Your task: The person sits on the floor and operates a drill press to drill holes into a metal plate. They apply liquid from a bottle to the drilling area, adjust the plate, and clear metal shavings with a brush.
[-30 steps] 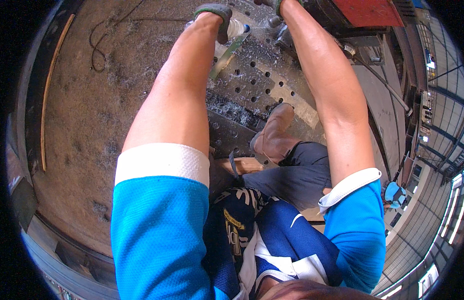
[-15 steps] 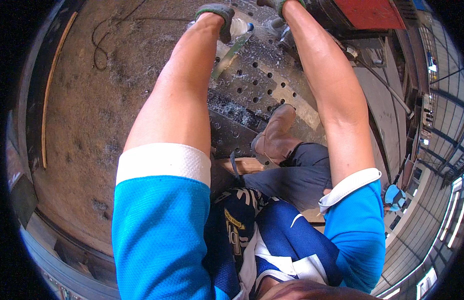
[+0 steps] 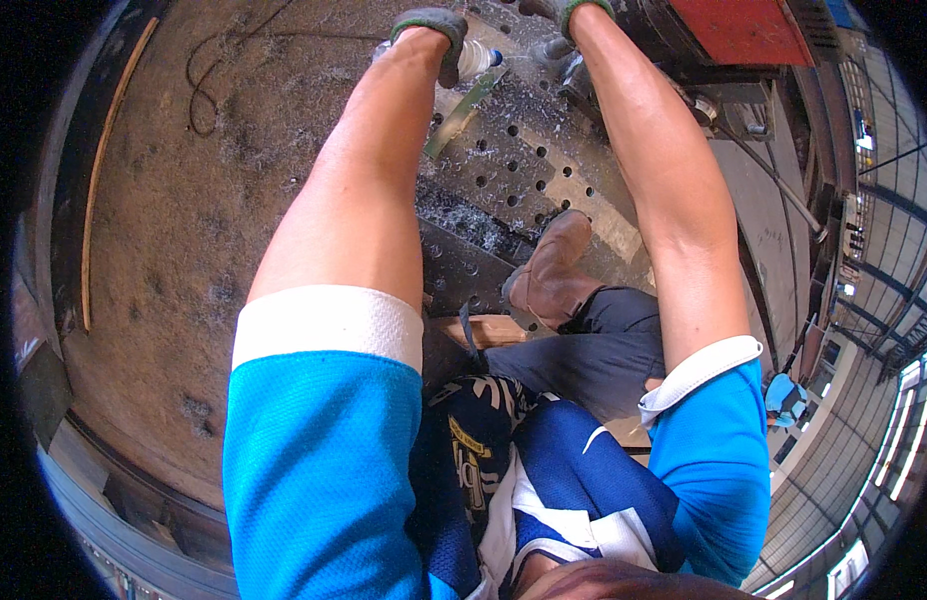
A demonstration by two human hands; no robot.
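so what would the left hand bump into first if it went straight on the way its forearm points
No obstacle shows ahead: just beyond the gloved left hand the picture's top edge cuts off the view. The blue-capped bottle shows at its right, seemingly off that line, though depth is unclear.

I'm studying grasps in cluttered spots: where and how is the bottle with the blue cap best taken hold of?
Probably by the neck, just behind the blue cap, coming from the right: the bottle points its narrower, capped end that way, while the gloved left hand covers part of its body.
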